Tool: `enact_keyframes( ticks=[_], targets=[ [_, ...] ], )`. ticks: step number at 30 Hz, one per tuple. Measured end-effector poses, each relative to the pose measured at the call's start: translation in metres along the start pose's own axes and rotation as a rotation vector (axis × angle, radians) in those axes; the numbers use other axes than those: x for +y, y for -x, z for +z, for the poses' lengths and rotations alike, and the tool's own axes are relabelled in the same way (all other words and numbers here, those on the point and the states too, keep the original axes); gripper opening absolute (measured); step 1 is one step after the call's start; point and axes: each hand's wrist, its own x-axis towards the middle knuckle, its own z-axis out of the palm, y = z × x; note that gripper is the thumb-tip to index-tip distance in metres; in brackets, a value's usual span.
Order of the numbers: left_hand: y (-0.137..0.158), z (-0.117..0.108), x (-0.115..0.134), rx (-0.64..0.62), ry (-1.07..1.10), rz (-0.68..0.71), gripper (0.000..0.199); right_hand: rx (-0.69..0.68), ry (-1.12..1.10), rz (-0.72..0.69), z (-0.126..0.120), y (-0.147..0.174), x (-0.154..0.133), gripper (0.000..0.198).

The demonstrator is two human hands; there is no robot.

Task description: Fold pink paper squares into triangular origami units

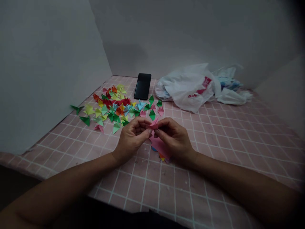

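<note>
Between my two hands is a small folded piece of pink origami paper (154,124), pinched from both sides. My left hand (133,133) is closed on its left end, thumb against fingertips. On the right end, the thumb and fingers of my right hand (175,138) press together. Below them lies a pink paper sheet (160,146), partly hidden by my right hand, with blue and orange paper edges showing under it. Just beyond my fingers are several green folded paper pieces (152,114) and pink folded pieces (160,111).
A heap of colourful folded paper pieces (111,105) spreads over the left of the checked tablecloth (226,143). A black phone (142,86) lies at the back. White plastic bags (190,87) sit at the back right, against grey walls. Small scraps dot the cloth near me.
</note>
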Motion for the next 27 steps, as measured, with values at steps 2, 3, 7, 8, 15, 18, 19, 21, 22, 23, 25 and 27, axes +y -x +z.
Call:
enact_keyframes(
  ticks=[2, 3, 7, 8, 15, 18, 19, 21, 22, 23, 25, 27],
  targets=[
    [-0.0007, -0.0005, -0.0002, -0.017, 0.004, -0.006, 0.017, 0.0, -0.05, 0.054, 0.0002, -0.0009, -0.0026, 0.01],
    [-0.0013, -0.0008, -0.0004, -0.026, 0.007, -0.012, 0.016, 0.001, -0.075, 0.085, 0.0003, -0.0014, -0.0037, 0.011],
    [-0.0041, -0.0024, -0.0025, -0.063, 0.046, -0.058, 0.014, 0.008, -0.136, 0.187, 0.0007, -0.0034, -0.0057, 0.012],
    [-0.0046, -0.0028, -0.0032, -0.07, 0.059, -0.073, 0.014, 0.008, -0.142, 0.2, 0.0009, -0.0037, -0.0055, 0.013],
    [-0.0025, -0.0016, -0.0053, -0.045, 0.097, -0.115, 0.017, 0.019, -0.086, 0.207, 0.0033, -0.0015, -0.0038, 0.013],
    [-0.0015, -0.0004, -0.004, -0.035, 0.082, -0.119, 0.017, 0.019, -0.07, 0.204, 0.004, -0.0004, -0.0031, 0.013],
    [-0.0014, -0.0001, -0.0034, -0.03, 0.075, -0.119, 0.018, 0.02, -0.061, 0.201, 0.0041, -0.0002, -0.0027, 0.013],
    [-0.0013, 0.0003, -0.0021, -0.022, 0.064, -0.128, 0.018, 0.018, -0.046, 0.195, 0.0041, 0.0004, -0.0016, 0.012],
    [-0.0013, 0.0004, -0.0014, -0.019, 0.065, -0.14, 0.018, 0.014, -0.038, 0.187, 0.0041, 0.0008, -0.0013, 0.011],
    [-0.0012, 0.0005, -0.0008, -0.018, 0.069, -0.155, 0.018, 0.013, -0.032, 0.175, 0.0041, 0.0012, -0.0011, 0.01],
    [-0.0011, 0.0006, 0.0005, -0.013, 0.086, -0.182, 0.019, 0.023, -0.027, 0.129, 0.0038, 0.0021, -0.0016, 0.008],
    [-0.0011, 0.0002, 0.0014, -0.003, 0.106, -0.181, 0.019, 0.027, -0.015, 0.075, 0.003, 0.0026, -0.0029, 0.009]
  ],
)
